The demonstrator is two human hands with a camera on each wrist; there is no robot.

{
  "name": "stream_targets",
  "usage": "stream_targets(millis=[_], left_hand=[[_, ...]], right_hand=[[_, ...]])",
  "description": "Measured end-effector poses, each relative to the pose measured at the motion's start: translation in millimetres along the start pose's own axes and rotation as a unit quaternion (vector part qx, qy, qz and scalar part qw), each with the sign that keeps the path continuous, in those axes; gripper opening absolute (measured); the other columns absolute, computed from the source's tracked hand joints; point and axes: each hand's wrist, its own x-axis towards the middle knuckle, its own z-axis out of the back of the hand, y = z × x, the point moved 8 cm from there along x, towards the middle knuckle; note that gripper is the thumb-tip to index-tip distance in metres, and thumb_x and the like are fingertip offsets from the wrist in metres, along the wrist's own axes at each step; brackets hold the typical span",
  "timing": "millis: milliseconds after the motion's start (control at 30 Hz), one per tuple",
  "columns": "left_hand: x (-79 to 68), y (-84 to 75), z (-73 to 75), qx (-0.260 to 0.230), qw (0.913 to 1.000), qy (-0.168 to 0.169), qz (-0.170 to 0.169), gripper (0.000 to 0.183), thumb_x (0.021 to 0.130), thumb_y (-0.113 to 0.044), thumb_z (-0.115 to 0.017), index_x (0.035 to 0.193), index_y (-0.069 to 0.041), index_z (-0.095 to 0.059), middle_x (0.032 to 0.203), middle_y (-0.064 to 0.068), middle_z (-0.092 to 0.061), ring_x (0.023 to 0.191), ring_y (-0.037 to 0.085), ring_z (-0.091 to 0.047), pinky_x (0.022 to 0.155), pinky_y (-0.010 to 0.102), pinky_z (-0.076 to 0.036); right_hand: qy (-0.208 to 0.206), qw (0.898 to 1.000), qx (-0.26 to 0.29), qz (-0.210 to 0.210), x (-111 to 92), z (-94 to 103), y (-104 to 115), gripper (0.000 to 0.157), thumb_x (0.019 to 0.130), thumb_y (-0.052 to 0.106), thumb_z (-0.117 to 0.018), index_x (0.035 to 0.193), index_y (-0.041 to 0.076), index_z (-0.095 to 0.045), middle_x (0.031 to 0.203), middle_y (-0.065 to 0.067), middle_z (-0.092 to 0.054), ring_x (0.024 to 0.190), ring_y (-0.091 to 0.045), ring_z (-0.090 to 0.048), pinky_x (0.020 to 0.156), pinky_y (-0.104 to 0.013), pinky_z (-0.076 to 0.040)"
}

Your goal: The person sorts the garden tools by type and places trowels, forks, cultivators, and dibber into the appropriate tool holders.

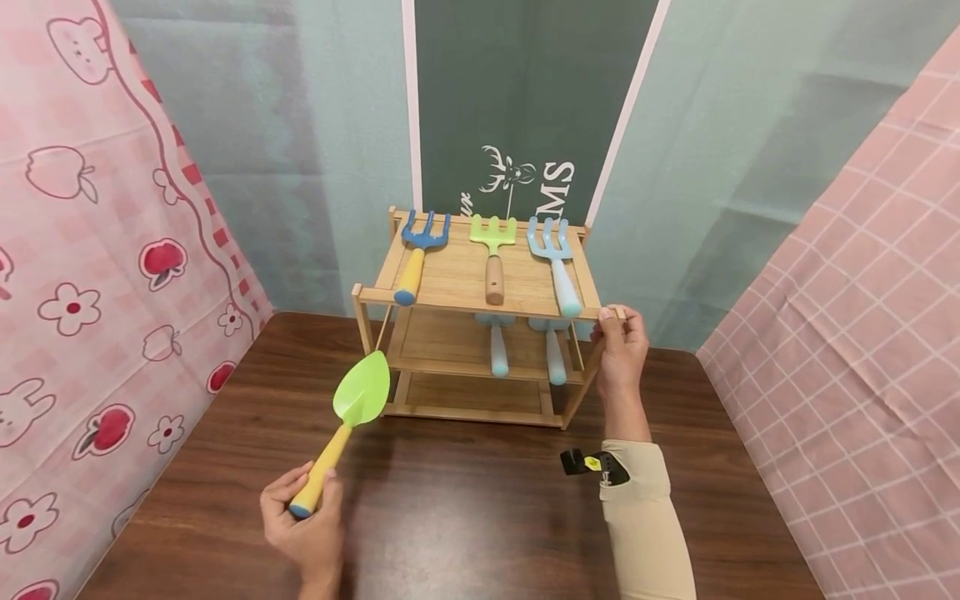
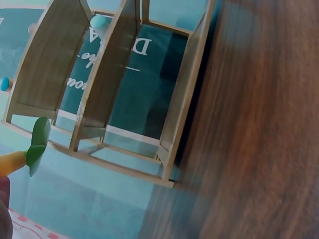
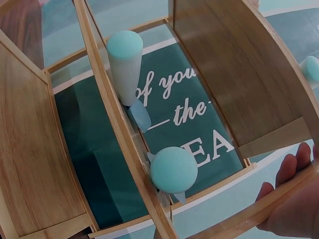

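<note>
My left hand (image 1: 309, 517) grips the yellow handle of a toy garden trowel (image 1: 363, 390) with a green blade, tilted up in front of the rack's left side. My right hand (image 1: 622, 350) pinches the front right corner of a three-tier wooden rack (image 1: 480, 365). Across its top shelf lie a blue hand fork with a yellow handle (image 1: 412, 273), a green hand rake with a wooden handle (image 1: 494, 258) and a light blue hand fork (image 1: 562, 279). Two light blue tools sit on the middle shelf, and their handle ends (image 3: 174, 170) face forward in the right wrist view.
The rack stands on a dark brown wooden table (image 1: 480, 508), against a teal cloth (image 1: 352, 150) with a dark green panel. Pink patterned cloths hang on the left (image 1: 112, 333) and the right (image 1: 862, 333). A small black camera (image 1: 573, 462) is strapped to my right wrist.
</note>
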Motion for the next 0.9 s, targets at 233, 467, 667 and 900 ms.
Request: stream_targets(millis=[233, 467, 667, 900], left_hand=[[0.0, -8.3, -18.5, -0.025, 0.9996, 0.013, 0.008, 0.023, 0.059, 0.026, -0.058, 0.075, 0.02, -0.043, 0.086, 0.013, -0.056, 0.081, 0.021, -0.06, 0.07, 0.02, -0.049], [-1.6, -24.8, -40.5, -0.054, 0.9981, 0.023, 0.017, 0.022, 0.064, 0.026, -0.055, 0.079, 0.021, -0.04, 0.088, 0.014, -0.054, 0.082, 0.021, -0.057, 0.07, 0.019, -0.049], [-6.6, -28.8, -57.3, -0.066, 0.9966, 0.041, 0.025, 0.022, 0.068, 0.025, -0.054, 0.082, 0.023, -0.036, 0.091, 0.015, -0.052, 0.084, 0.023, -0.056, 0.071, 0.019, -0.048], [-12.0, -24.4, -71.7, -0.043, 0.9979, 0.047, 0.009, 0.023, 0.07, 0.022, -0.054, 0.083, 0.024, -0.036, 0.092, 0.016, -0.052, 0.085, 0.024, -0.054, 0.074, 0.022, -0.047]], right_hand=[[0.004, 1.0, -0.002, 0.001, 1, 0.1, -1, 0.004, 0.09, 0.008, -0.059, 0.091, 0.008, -0.055, 0.073, -0.006, -0.051, 0.066, -0.019, -0.046, 0.061, -0.027, -0.04], [0.005, 1.0, 0.002, 0.002, 1, -1.0, -1, 0.005, 0.09, 0.007, -0.059, 0.09, 0.009, -0.055, 0.072, -0.006, -0.051, 0.065, -0.018, -0.046, 0.061, -0.027, -0.04], [0.008, 1.0, 0.007, -0.002, 0, -1.6, 0, 0.006, 0.091, 0.005, -0.057, 0.089, 0.01, -0.054, 0.073, -0.006, -0.051, 0.065, -0.018, -0.047, 0.061, -0.026, -0.041], [0.007, 1.0, 0.012, 0.001, 0, -1.2, 0, 0.005, 0.09, 0.006, -0.059, 0.09, 0.006, -0.054, 0.072, -0.005, -0.052, 0.065, -0.016, -0.048, 0.062, -0.026, -0.041]])
